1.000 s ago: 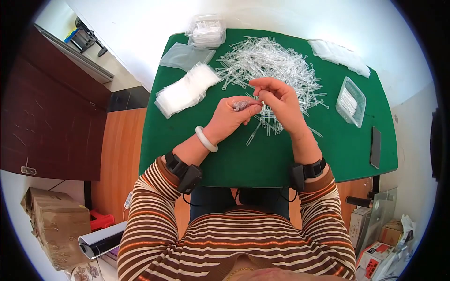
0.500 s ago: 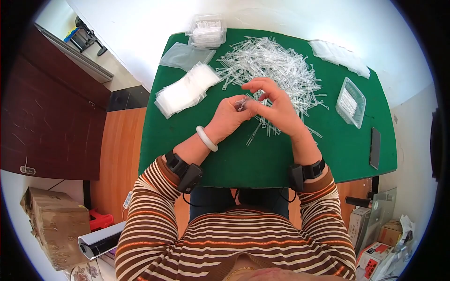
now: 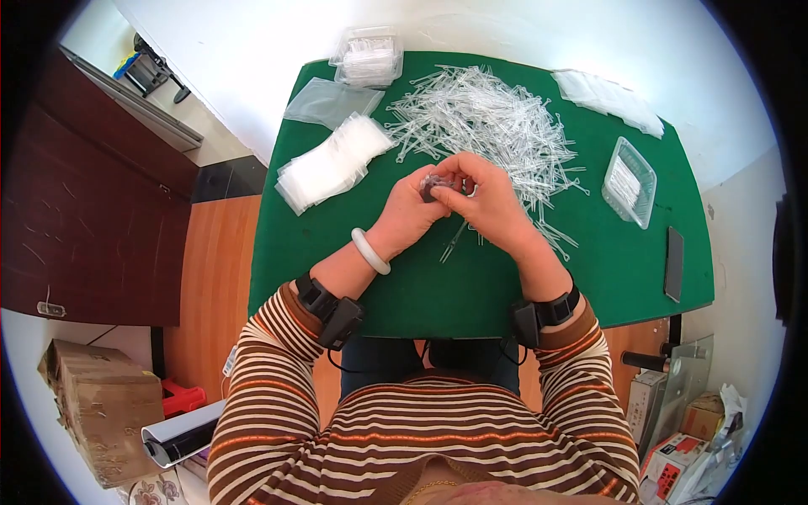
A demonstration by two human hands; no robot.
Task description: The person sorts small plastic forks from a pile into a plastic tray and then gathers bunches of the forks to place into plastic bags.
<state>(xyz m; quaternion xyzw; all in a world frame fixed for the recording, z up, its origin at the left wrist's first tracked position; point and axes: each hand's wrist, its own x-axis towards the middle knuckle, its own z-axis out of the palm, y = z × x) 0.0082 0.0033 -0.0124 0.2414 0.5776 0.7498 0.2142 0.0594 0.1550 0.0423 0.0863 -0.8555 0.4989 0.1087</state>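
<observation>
Above the front half of the green table, my left hand is closed around a small bundle of clear plastic sticks. My right hand meets it, its thumb and fingers curled onto the same bundle; the fingers hide much of it. Just beyond the hands spreads a big heap of loose clear plastic sticks, some with small looped ends. One stray stick lies below the hands on the cloth.
Left of the heap lie a stack of translucent bags and a flat clear bag. A filled clear tub stands at the back. On the right are more bags, a tray with sticks and a dark phone-like slab.
My right hand has come down and in, its raised fingers curling onto the bundle in my left hand. The left hand has barely moved.
</observation>
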